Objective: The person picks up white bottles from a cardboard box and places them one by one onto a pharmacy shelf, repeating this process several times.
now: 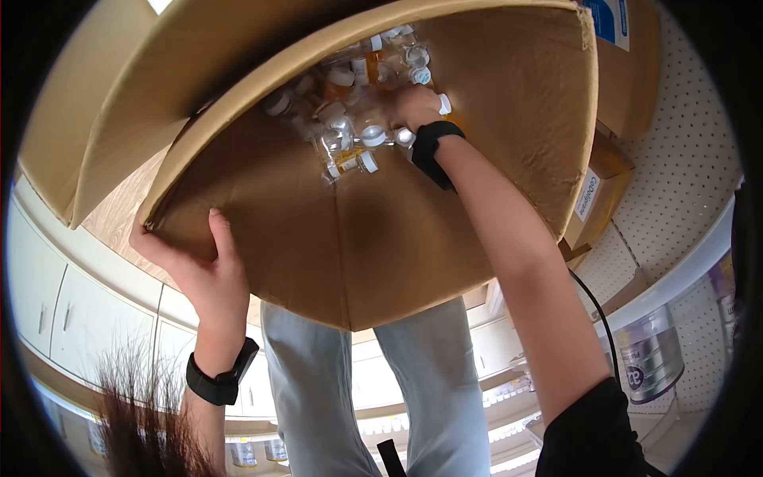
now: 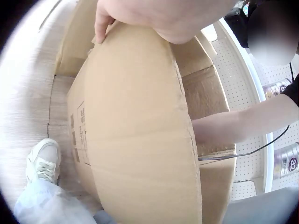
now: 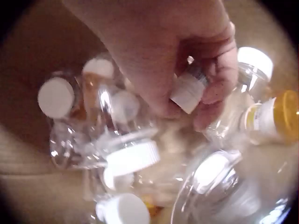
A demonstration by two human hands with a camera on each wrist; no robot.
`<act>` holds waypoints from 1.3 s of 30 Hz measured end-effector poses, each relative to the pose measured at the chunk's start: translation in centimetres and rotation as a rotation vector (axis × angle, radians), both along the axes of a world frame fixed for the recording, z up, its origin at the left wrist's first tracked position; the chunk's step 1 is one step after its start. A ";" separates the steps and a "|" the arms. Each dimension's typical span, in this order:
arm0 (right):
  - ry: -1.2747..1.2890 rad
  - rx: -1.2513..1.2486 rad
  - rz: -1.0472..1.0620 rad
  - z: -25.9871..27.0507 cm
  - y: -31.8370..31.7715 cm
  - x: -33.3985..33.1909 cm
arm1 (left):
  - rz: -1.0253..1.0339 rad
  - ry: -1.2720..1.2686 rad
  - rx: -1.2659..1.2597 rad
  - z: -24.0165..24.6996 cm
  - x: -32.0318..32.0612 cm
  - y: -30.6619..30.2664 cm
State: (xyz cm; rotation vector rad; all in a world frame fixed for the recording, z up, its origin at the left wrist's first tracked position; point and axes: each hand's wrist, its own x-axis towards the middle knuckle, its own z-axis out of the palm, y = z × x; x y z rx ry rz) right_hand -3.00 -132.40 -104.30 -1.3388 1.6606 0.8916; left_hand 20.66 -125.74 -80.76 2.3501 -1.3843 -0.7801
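A large cardboard box [image 1: 294, 238] is tilted toward me, with a pile of clear plastic bottles [image 1: 342, 127] with white caps at its bottom. Some amber bottles [image 3: 268, 119] with labels lie among them. My left hand [image 1: 211, 274] grips the box's left edge, thumb inside and fingers outside. Deep in the box, my right hand [image 1: 417, 107] is among the bottles. In the right wrist view its thumb and fingers curl round a small bottle with a white ribbed cap [image 3: 188, 93]; the rest of that bottle is mostly hidden by the hand.
Another cardboard box [image 1: 592, 191] with a printed label stands on the right, by a white pegboard shelf [image 1: 675, 183] with tins [image 1: 652, 358]. White cabinets [image 1: 95, 310] line the left. A black cable [image 2: 261, 149] runs beside the right arm. My shoe [image 2: 44, 161] is beside the box.
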 end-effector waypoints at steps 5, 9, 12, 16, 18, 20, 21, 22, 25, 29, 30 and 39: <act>-0.370 -0.226 0.280 2.1 -0.4 0.3 | -0.003 -0.033 0.008 0.1 -0.1 -0.1; -0.500 -0.339 0.222 2.6 -0.6 3.5 | -0.007 -0.037 0.018 0.1 0.0 0.0; -0.287 -0.301 0.214 0.7 0.1 6.2 | 0.000 -0.030 0.008 0.0 0.0 0.0; -0.012 -0.408 0.223 0.2 2.4 7.0 | 0.008 -0.054 0.008 -0.1 0.1 0.1; 0.069 -0.475 0.198 -0.3 2.6 6.9 | -0.013 -0.089 0.013 -0.1 0.0 0.0; 0.022 -0.483 0.262 -0.9 2.3 5.5 | -0.035 -0.128 0.017 0.0 0.1 -0.2; 0.022 -0.482 0.261 -1.2 1.8 4.6 | -0.039 -0.138 0.019 0.0 0.1 -0.2; -0.088 -0.415 0.258 -1.5 1.2 3.5 | -0.044 -0.146 0.022 0.0 0.0 -0.1; -0.208 -0.323 0.295 -3.0 0.2 2.5 | 0.041 -0.026 -0.014 -0.2 -0.1 0.2; -0.098 -0.412 0.203 -2.1 0.0 4.0 | -0.021 -0.105 0.004 -0.1 0.1 0.2; -0.060 -0.265 0.067 -1.8 -0.2 4.5 | -0.024 -0.126 0.016 -0.1 0.0 0.1; 0.113 0.722 0.717 6.3 8.0 10.6 | -0.031 -0.057 0.113 -1.2 0.5 -1.0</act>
